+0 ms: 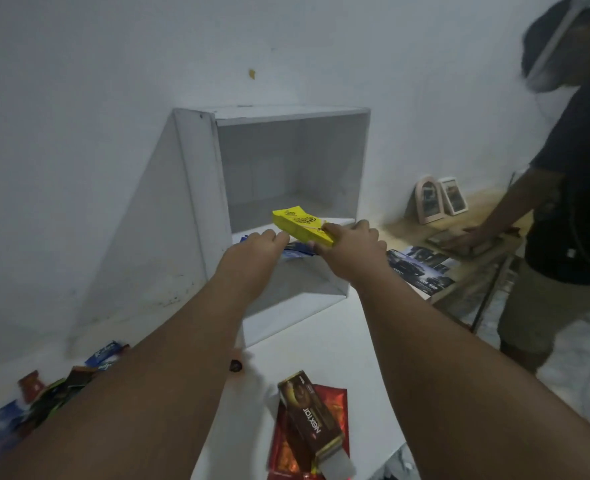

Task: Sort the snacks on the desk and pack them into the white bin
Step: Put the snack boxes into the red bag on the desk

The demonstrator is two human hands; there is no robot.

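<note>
The white bin stands open-fronted on the desk against the wall, with a shelf across its middle. My right hand grips a yellow snack box at the front edge of that shelf. Beside it, my left hand has its fingers curled on blue snack packets lying on the shelf. A brown Nextar box lies on a red packet near the desk's front edge. Several mixed snack packets are spread at the left of the desk.
A small dark object lies on the white desk. At the right, another person leans a hand on a wooden table holding photo prints and two small frames.
</note>
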